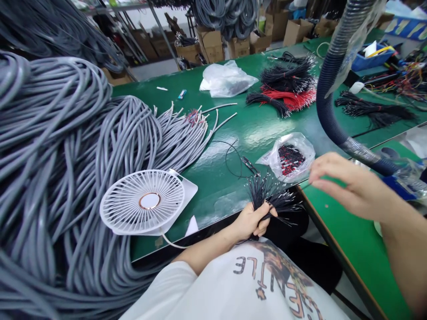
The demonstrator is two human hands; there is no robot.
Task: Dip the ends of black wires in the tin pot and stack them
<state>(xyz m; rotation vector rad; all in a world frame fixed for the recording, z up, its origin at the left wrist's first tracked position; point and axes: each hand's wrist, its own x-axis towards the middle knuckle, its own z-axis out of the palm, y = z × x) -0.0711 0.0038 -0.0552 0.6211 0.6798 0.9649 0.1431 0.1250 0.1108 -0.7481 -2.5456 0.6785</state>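
We log the left hand [251, 221] at the near edge of the surface [213, 200], fingers closed round a bunch of black wires [263, 191], tips fanned out. Right hand [356, 189] raised; fingers bent, and whether they pinch anything we cannot tell. Just beside them, a clear bag [274, 156] of small black and red parts [291, 159]. Loose leads [249, 166] lie between bag and fan [149, 201]. Past the fan we note heaped grey cables [80, 133]. Farther back, black and red bundles [288, 95] stacked near a white sack [227, 80]; a ribbed hose [324, 106] curves down rightward.
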